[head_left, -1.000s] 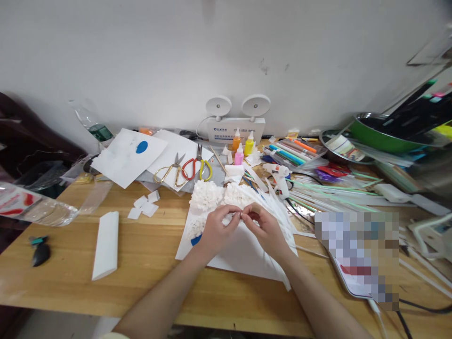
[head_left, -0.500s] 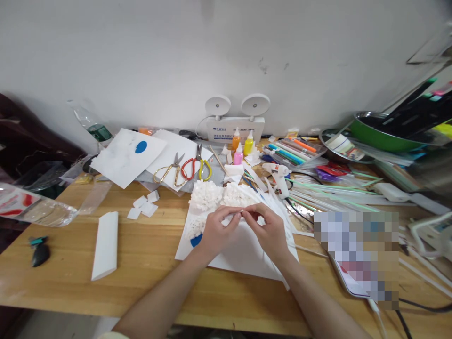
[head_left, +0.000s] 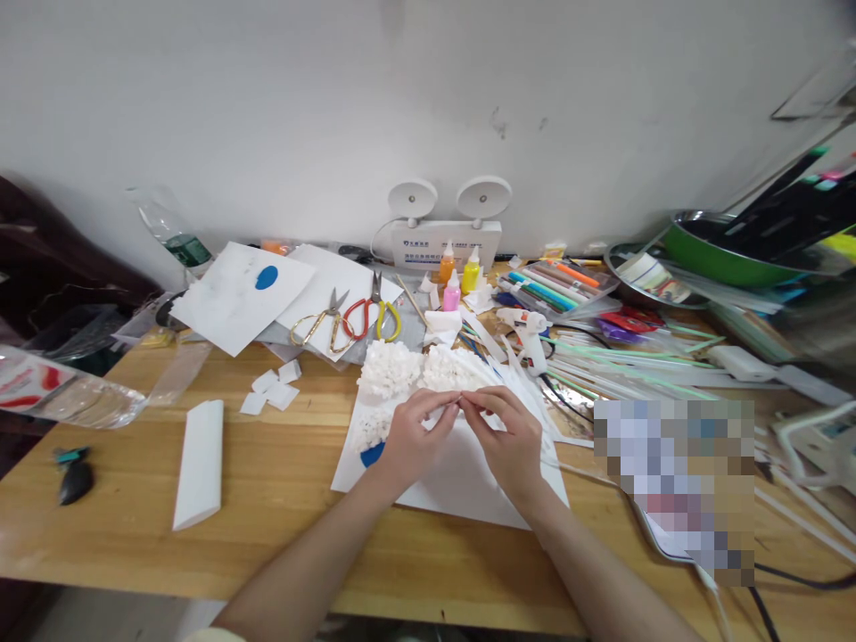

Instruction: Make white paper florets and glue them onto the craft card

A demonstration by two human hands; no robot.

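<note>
My left hand (head_left: 418,439) and my right hand (head_left: 505,437) meet fingertip to fingertip, both pinched closed. Whatever is between the fingertips is too small and hidden to make out. Below them lies a white sheet of paper (head_left: 461,486), partly covered by my hands. On its far part sit clusters of small white crumpled pieces (head_left: 389,367), some of them behind my fingers. A patch of blue (head_left: 372,455) shows on the sheet beside my left hand.
Small white paper squares (head_left: 275,390) and a folded white paper strip (head_left: 199,464) lie to the left. Scissors (head_left: 333,321) rest on papers behind. Paint bottles (head_left: 452,290), a glue gun (head_left: 528,337) and a marker case (head_left: 558,287) stand or lie farther back, right of them.
Both hands stay pinched together in nearly the same place. The fingers of my right hand have shifted slightly; a thin white strip by my right wrist no longer shows past the sheet's edge.
</note>
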